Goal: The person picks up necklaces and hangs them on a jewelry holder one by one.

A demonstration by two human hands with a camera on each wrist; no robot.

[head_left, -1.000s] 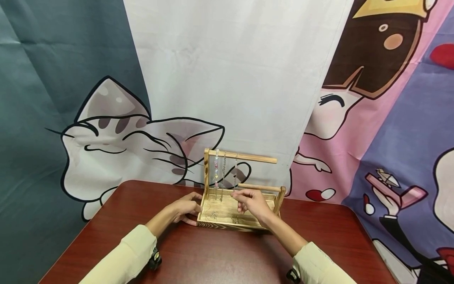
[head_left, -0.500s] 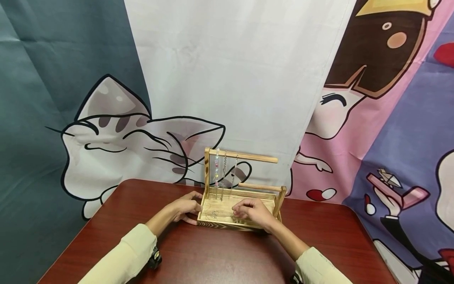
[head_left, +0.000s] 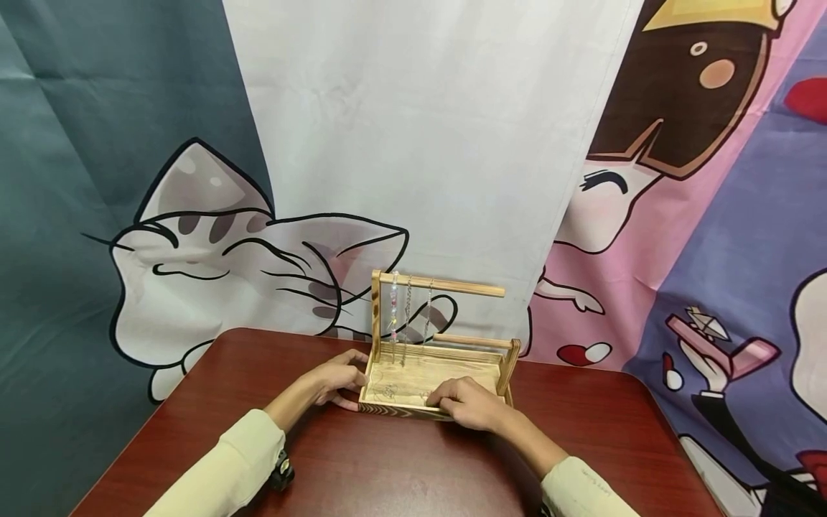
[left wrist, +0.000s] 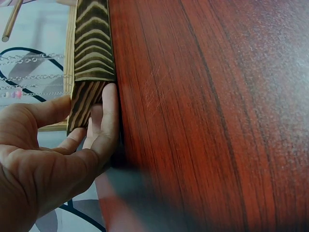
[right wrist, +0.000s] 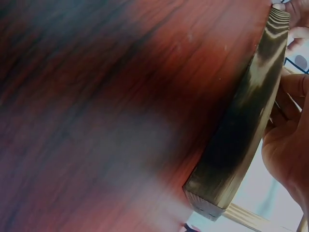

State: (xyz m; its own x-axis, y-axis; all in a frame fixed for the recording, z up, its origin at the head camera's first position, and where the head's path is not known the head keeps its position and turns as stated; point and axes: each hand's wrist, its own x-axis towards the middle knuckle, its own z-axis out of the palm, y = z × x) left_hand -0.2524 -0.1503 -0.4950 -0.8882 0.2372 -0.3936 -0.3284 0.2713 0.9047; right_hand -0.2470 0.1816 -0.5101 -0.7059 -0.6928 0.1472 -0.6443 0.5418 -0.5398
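A wooden jewelry stand (head_left: 403, 411), a shallow tray with two rods above it, rests on the table. Three necklaces hang from its upper rod: a beaded necklace (head_left: 394, 309) with pink beads, and two silver chains (head_left: 408, 305). My left hand (head_left: 337, 379) grips the tray's left end; in the left wrist view its thumb lies on the inner side and its fingers outside and below. My right hand (head_left: 472, 403) reaches over the front wall with bent fingers, close to a small chain (head_left: 426, 393) on the tray floor. Whether its fingertips pinch that chain I cannot tell.
Another thin chain (head_left: 388, 391) lies in the tray's left part. The lower rod (head_left: 474, 340) spans the right back of the stand. Reddish-brown table (head_left: 362, 467) surrounds the stand, and a printed cartoon curtain (head_left: 420, 143) hangs behind.
My right hand has come down from beside the third hanging necklace toward the tray's front wall. That necklace swung and now hangs nearly straight. The left hand has stayed on the tray's end.
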